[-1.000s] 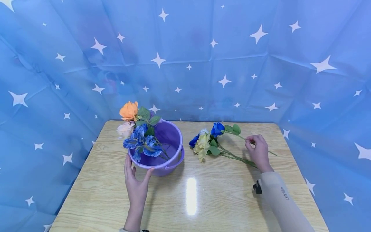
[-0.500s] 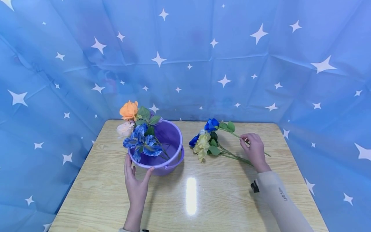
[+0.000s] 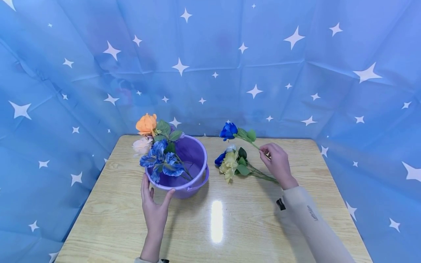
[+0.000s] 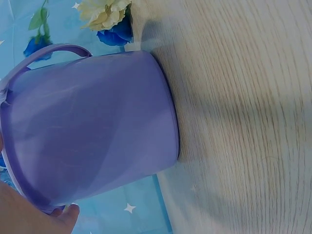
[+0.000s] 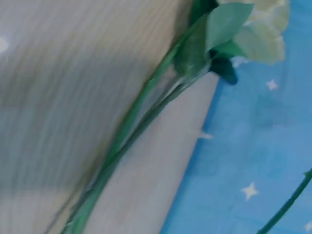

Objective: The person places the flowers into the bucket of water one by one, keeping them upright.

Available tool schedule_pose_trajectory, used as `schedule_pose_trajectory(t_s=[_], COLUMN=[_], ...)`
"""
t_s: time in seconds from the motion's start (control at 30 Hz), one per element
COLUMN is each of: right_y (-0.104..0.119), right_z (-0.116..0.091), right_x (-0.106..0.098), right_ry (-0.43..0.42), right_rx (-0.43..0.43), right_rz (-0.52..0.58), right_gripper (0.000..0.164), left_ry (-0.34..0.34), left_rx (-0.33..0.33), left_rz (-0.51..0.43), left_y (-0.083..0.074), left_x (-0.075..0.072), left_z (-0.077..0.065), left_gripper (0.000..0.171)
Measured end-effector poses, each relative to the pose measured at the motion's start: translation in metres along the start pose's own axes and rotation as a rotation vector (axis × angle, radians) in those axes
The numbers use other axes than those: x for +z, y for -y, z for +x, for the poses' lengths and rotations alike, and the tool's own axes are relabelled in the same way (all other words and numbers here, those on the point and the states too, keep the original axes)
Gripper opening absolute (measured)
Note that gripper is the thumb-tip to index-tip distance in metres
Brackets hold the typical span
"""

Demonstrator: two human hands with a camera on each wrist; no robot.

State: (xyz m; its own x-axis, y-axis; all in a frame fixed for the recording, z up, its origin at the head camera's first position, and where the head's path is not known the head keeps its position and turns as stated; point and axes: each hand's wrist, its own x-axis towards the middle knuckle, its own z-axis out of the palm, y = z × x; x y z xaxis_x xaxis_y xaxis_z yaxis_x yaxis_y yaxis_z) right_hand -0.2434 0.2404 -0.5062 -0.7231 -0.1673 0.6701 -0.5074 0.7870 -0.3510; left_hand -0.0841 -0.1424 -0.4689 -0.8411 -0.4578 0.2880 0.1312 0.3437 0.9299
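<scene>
My left hand (image 3: 155, 210) steadies the near left side of a purple bucket (image 3: 198, 179), thumb at the rim and fingers around its outside. In the left wrist view, fingers (image 4: 68, 217) show at the rim of the bucket (image 4: 92, 126). Artificial flowers lean out of the bucket: an orange rose (image 3: 146, 124), a pale pink bloom (image 3: 143, 145) and ruffled blue blooms (image 3: 157, 155). With thumb and fingertips, my right hand (image 3: 277, 163) pinches the stem of a blue rose (image 3: 228, 131), raised above the table. The right wrist view shows part of a green stem (image 5: 287, 207).
More flowers lie right of the bucket on the wooden table (image 3: 250, 226): a cream bloom (image 3: 229, 166), a blue one (image 3: 220, 159) and a whitish one (image 3: 231, 148). Their stems (image 3: 263, 176) point right beneath my right hand. A star-printed blue cloth (image 3: 210, 44) hangs behind.
My right hand has moved left and slightly away from me, lifting the blue rose off the other flowers toward the bucket. The left hand and bucket have stayed in place.
</scene>
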Motion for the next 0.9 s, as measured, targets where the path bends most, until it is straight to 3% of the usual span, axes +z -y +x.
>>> schedule_pose_trajectory(t_s=[0.9], right_y=[0.069], right_z=[0.051], right_x=[0.02], right_ry=[0.006], right_rx=[-0.166], right_rz=[0.112], right_gripper=[0.01], left_ry=[-0.002], left_rx=[0.012], left_rz=[-0.004], left_y=[0.001], left_x=[0.0], left_z=[0.001], left_gripper=[0.094])
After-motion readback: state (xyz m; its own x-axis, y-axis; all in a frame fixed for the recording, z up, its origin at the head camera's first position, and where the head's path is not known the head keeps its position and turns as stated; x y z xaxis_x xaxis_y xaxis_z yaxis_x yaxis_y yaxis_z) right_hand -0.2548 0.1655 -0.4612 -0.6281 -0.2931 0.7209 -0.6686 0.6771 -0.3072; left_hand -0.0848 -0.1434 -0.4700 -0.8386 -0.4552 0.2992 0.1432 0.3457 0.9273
